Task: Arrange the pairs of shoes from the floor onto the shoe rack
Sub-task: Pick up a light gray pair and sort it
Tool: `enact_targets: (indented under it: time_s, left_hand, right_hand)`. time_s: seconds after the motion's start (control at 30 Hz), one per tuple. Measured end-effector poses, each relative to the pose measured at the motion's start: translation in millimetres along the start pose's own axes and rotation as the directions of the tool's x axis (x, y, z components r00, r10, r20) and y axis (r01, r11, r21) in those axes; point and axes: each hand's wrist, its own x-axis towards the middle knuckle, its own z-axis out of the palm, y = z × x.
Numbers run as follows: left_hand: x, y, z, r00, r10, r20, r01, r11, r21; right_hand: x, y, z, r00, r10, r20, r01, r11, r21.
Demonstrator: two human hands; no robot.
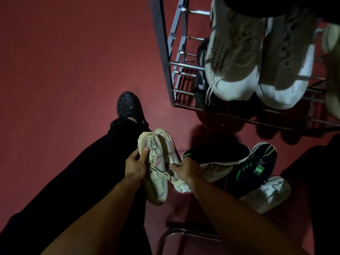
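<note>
A pair of cream sneakers (158, 162) is held above the floor (64, 61), one shoe gripped in the left hand (135, 167), the other in the right hand (185, 171). The pick-up appears done; next, both should be carried forward and rightward of the hands to the shoe rack (176, 57).

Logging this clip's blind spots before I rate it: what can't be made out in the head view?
- Shoe rack: its top and right end are cut off by the frame edges.
- Lower shelves: the grey-white sneakers cover most of them; dark shoes underneath are lost in shadow.
- White shoe on the floor: partly hidden under the black-and-green sneaker.
- Cream shoes: the left hand and right hand cover parts of them.
</note>
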Motion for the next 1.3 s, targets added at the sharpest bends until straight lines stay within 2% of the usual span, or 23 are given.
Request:
enact_targets:
  time_s: [0.2, 0.37, 0.47, 0.5, 0.53, 0.57, 0.6, 0.63, 0.67, 0.73, 0.77, 0.83, 1.03, 1.17, 1.3]
  left_hand:
    - [-3, 3, -3, 0.997, -0.036, 0.062, 0.039, 0.998, -0.056]
    - [-7, 7, -2, 0.996, -0.041, 0.079, 0.050, 0.993, -0.110]
    - [-9, 8, -2, 0.996, -0.034, 0.082, 0.042, 0.994, -0.100]
    - [-9, 9, -2, 0.996, -0.030, 0.083, 0.038, 0.995, -0.090]
    - [-10, 10, 0, 0.996, -0.028, 0.087, 0.035, 0.996, -0.078]
    - [-12, 12, 2, 0.996, -0.026, 0.091, 0.032, 0.997, -0.072]
    - [-14, 14, 5, 0.996, -0.019, 0.092, 0.025, 0.998, -0.066]
    - [-19, 18, 9, 0.996, -0.010, 0.094, 0.016, 0.998, -0.054]
    - [-24, 21, 14, 0.995, 0.004, 0.101, -0.001, 0.999, -0.033]
    - [-34, 29, 25, 0.990, 0.034, 0.140, -0.037, 0.999, 0.017]
    - [-41, 33, 31, 0.985, 0.041, 0.166, -0.049, 0.998, 0.041]
    - [-54, 41, 44, 0.976, 0.050, 0.210, -0.070, 0.994, 0.088]
    - [-90, 69, 80, 0.944, 0.165, 0.286, -0.205, 0.972, 0.115]
    - [-121, 91, 101, 0.904, 0.186, 0.385, -0.233, 0.969, 0.078]
    - [-148, 106, 115, 0.890, 0.173, 0.422, -0.220, 0.973, 0.067]
  right_hand:
    - [-3, 4, 8, 1.000, 0.022, -0.012, -0.023, 0.996, -0.092]
    - [-13, 9, 17, 0.990, 0.050, 0.130, -0.057, 0.997, 0.051]
    - [-20, 18, 5, 0.984, -0.059, 0.169, 0.064, 0.998, -0.020]
    - [-20, 23, -4, 0.994, -0.058, 0.087, 0.056, 0.998, 0.025]
    - [-20, 27, -16, 0.995, 0.029, 0.098, -0.046, 0.984, 0.171]
    - [-19, 35, -27, 0.995, -0.012, 0.097, -0.011, 0.972, 0.233]
    - [-13, 46, -41, 0.996, -0.070, 0.056, 0.047, 0.939, 0.340]
    - [-26, 47, -62, 0.992, -0.019, 0.128, -0.041, 0.891, 0.452]
    - [-35, 49, -78, 0.992, -0.084, -0.092, 0.113, 0.920, 0.376]
    - [-38, 59, -99, 0.994, -0.025, -0.107, 0.078, 0.845, 0.530]
    - [-42, 64, -110, 0.987, 0.001, -0.160, 0.094, 0.804, 0.587]
    - [-53, 71, -128, 0.959, 0.033, -0.282, 0.154, 0.774, 0.614]
    - [-87, 84, -185, 0.894, 0.049, -0.445, 0.295, 0.684, 0.667]
    - [-110, 96, -222, 0.909, 0.090, -0.408, 0.332, 0.437, 0.836]
    - [-130, 113, -248, 0.921, 0.106, -0.374, 0.315, 0.361, 0.878]
